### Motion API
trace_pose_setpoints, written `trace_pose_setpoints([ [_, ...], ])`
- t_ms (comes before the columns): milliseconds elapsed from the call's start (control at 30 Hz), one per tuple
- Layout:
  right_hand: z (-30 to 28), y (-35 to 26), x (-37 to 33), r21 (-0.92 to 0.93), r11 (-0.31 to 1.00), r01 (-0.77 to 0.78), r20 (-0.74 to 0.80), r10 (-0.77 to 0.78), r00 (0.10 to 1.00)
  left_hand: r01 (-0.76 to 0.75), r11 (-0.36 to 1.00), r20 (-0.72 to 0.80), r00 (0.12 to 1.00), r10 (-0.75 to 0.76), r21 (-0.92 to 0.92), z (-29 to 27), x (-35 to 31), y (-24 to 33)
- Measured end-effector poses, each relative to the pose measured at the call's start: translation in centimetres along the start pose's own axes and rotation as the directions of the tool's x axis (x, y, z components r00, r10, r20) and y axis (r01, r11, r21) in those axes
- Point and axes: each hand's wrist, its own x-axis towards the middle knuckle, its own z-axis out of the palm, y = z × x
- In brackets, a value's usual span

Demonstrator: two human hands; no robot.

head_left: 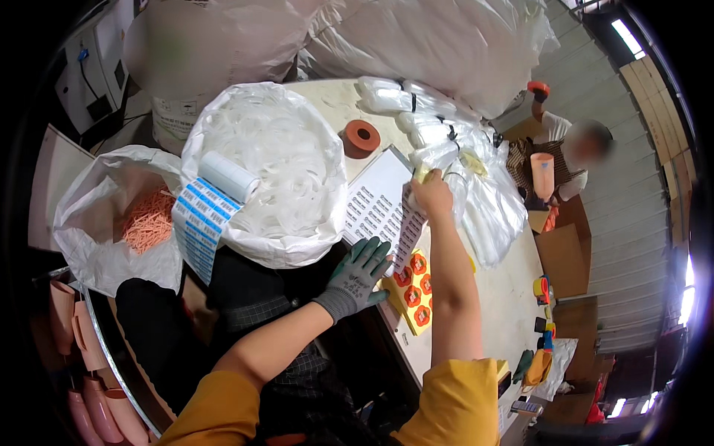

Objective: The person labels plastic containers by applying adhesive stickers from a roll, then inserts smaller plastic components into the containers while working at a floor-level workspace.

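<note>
My left hand [357,281], in a grey-green work glove, lies flat with fingers spread at the table's near edge, over the lower corner of a white sheet of printed labels [375,212]. My bare right hand [433,195] is at the sheet's far right side, beside a pile of clear plastic bags [483,212]. Its fingers are curled together, and what they pinch is hidden. Below the label sheet, between my forearms, is a yellow sheet with red round stickers [413,297].
A white sack of clear plastic rings [271,160] stands left, with a label roll [229,177] on it. Beside it is a sack of pinkish strips [151,221]. A tape roll [362,136] sits on the table [502,297]. Another person [561,160] works at far right.
</note>
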Motion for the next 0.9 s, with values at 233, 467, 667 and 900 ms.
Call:
trace_pose_setpoints([
  [233, 0.8, -4.0, 2.9, 0.091, 0.995, -0.039, -0.032, 0.042, 0.999, 0.001, 1.0, 0.059, 0.998, -0.001, 0.003, 0.6, 1.3, 0.8],
  [467, 7.3, -10.2, 3.2, -0.078, 0.941, 0.331, -0.065, -0.336, 0.94, 0.036, 0.943, -0.273, 0.953, -0.132, -0.332, 1.5, -2.1, -1.2],
  [667, 1.7, 2.0, -2.5, -0.013, 0.909, 0.416, -0.662, -0.32, 0.678, -0.188, 0.949, -0.402, 0.913, 0.074, -0.252, -4.3, -5.3, 4.5],
  [900, 5.4, -1.4, -27.4, 0.31, 0.476, 0.823, -0.487, -0.664, 0.567, 0.876, 0.346, -0.752, 0.471, -0.461, 0.336, -22.3, -42.8, -3.9],
])
